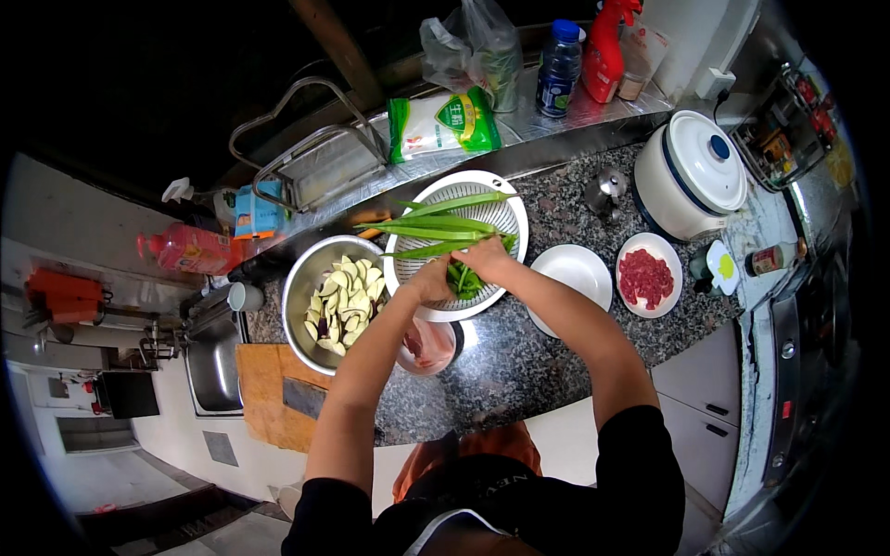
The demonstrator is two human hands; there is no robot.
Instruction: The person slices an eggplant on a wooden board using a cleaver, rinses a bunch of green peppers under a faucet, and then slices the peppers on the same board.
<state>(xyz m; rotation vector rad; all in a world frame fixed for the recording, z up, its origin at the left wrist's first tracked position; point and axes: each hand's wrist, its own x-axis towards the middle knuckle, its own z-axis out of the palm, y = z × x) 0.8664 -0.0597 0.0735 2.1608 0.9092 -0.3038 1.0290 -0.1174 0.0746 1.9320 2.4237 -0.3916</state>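
Observation:
A white slotted colander [521, 213] stands on the counter with several long, pointed green pods [445, 228], okra-like, lying across it. Smaller dark green pieces [466, 280] lie in its near part. Over that part, my left hand [428, 282] and my right hand [489, 261] come close together, fingers curled in on green vegetable; their grip partly hides it. Left of the colander, a steel bowl [295, 295] holds pale slices with dark purple skin [345, 301], like eggplant. Below my left hand, a small bowl of raw meat [428, 347] is partly covered by my forearm.
On the right are a white plate [573, 276], a plate of chopped red meat [647, 278], a metal shaker [606, 190] and a white lidded cooker [691, 176]. A cleaver [303, 397] rests on a wooden board [264, 389] beside the sink [213, 380]. Bottles and a green-white packet [443, 125] line the back ledge.

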